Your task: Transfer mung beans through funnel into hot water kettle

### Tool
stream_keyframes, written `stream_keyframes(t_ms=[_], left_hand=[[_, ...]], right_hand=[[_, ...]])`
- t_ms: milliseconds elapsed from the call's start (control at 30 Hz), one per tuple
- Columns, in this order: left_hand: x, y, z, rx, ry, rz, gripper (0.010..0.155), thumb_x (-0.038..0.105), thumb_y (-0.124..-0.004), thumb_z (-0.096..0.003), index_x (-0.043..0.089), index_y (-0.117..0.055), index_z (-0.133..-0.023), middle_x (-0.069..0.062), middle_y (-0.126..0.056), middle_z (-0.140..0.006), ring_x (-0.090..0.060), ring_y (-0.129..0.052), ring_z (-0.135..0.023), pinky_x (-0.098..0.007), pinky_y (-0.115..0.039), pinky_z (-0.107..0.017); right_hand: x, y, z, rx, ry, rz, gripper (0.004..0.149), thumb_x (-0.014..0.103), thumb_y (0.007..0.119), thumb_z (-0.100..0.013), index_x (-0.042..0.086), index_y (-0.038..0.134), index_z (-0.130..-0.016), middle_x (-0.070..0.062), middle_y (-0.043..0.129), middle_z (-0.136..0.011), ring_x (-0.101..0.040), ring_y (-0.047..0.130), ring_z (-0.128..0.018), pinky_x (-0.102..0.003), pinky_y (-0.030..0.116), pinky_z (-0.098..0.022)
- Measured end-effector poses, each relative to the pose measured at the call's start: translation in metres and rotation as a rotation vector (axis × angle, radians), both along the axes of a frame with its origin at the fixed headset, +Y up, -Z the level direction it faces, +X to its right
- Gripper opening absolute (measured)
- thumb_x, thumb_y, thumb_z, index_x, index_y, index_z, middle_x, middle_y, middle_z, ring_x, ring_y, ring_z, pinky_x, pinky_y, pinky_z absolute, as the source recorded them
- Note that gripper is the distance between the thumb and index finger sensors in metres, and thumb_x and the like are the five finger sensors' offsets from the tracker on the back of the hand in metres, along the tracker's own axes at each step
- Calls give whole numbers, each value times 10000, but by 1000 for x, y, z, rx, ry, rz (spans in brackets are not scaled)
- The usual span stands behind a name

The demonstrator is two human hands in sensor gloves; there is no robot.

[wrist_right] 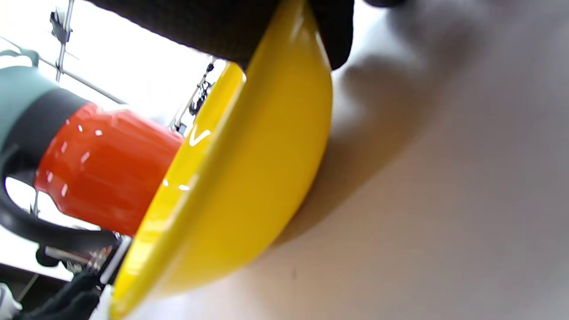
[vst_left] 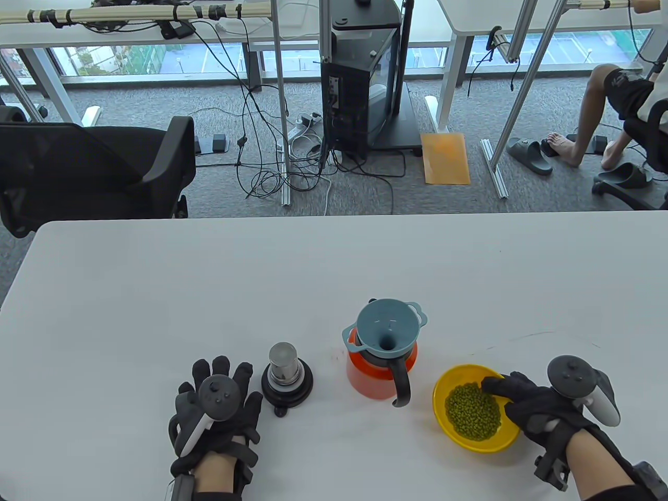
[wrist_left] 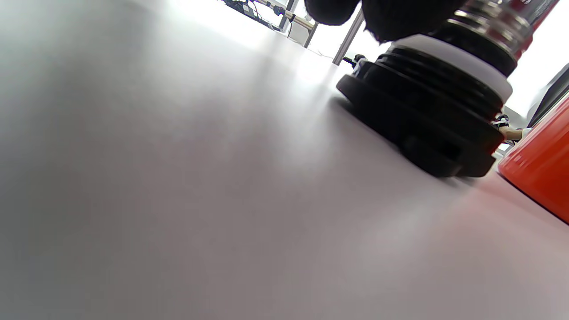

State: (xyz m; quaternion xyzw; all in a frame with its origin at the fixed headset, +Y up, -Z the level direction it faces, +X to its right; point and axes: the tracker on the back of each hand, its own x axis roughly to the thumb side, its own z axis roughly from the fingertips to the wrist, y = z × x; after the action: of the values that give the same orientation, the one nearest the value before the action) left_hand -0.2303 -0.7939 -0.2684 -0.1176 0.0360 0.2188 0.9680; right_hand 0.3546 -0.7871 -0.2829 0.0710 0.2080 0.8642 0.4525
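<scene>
Two hands: your right hand (vst_left: 543, 412) grips the yellow bowl (vst_left: 472, 443) rim, fingers (vst_left: 496, 386) over the mung beans (vst_left: 472, 412); your left hand (vst_left: 216, 412) lies flat, fingers spread, on the counter (vst_left: 209, 292). Funnel (vst_left: 389, 326) sits in the kettle (vst_left: 376, 373).

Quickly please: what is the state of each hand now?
Left hand: flat on the table, fingers spread, holding nothing.
Right hand: grips the rim of the yellow bowl of mung beans.

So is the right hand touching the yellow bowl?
Touching. The right wrist view shows the gloved fingers clamped over the yellow bowl rim; the table view shows the right hand on it.
</scene>
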Motion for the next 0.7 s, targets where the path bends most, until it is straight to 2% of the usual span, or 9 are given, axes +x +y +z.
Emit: stream_keyframes(t_ms=[133,200,333,467,700], left_hand=[[0,-2,0,-2,-5,2,677,519,-671,-484,325,-455,-1095,-53,-148,-1175,-382,47,-1025,-691,-64,-675],[1,-2,0,-9,-7,7,678,520,-673,-483,327,-454,-1095,-54,-148,-1175,-384,48,-1024,-691,-62,-676],[1,-2,1,-7,-10,7,679,523,-672,-483,327,-454,-1096,-55,-148,-1175,-383,48,-1024,-691,-62,-676],[1,-2,2,-11,-9,6,678,522,-672,-483,330,-453,-1095,-54,-148,-1175,-384,49,-1024,-691,-63,-676],[1,-2,2,-13,-10,2,677,522,-670,-484,327,-454,-1095,-54,-150,-1175,-384,46,-1025,-691,-64,-676]], right_hand=[[10,6,-3,1,-87,-69,566,75,730,-469,50,654,-1029,-331,517,-1026,-598,530,-919,-674,458,-613],[15,12,-6,-17,-134,-80,581,86,726,-472,32,613,-1039,-347,470,-1024,-596,699,-851,-606,767,-516],[20,29,-14,-9,-258,-192,601,83,719,-479,-3,553,-1049,-379,419,-1012,-618,708,-819,-555,850,-455],[22,57,-29,77,-371,-273,619,78,728,-473,-6,524,-1051,-378,383,-1010,-622,695,-821,-534,850,-465],[-2,115,-56,185,-374,-363,691,104,821,-456,-5,490,-1052,-376,365,-1008,-608,695,-829,-521,845,-496]])
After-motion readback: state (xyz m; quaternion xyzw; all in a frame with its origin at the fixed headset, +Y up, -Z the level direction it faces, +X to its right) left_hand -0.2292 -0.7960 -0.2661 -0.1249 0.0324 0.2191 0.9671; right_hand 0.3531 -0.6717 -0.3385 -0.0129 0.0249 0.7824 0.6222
